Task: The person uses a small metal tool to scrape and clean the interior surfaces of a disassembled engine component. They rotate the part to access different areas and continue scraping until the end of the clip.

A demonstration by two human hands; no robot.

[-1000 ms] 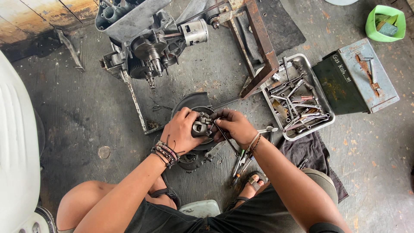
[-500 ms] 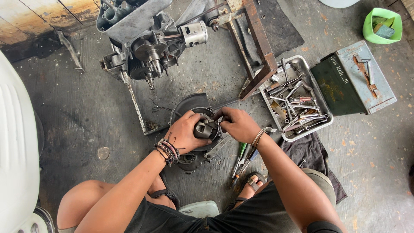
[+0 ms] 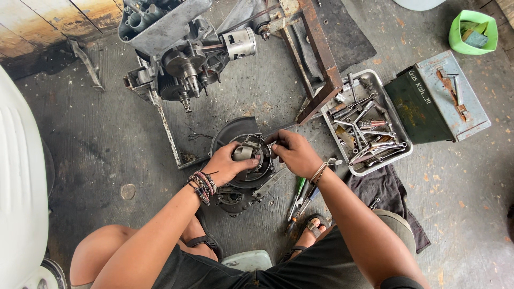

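A round dark metal engine cover with a coil assembly inside lies on the concrete floor between my knees. My left hand, with bead bracelets at the wrist, grips the grey part at the centre of the assembly. My right hand pinches a small metal piece at the assembly's right rim. Both hands touch the same part, close together.
An engine block with a bare piston rests at the top. A rusty metal frame runs beside a tray of tools. A green metal box, a green tub, screwdrivers and a dark rag lie nearby.
My view shifted slightly. My hands stayed on the assembly; the left hand slid a little lower over its centre and the right hand moved to its right rim.
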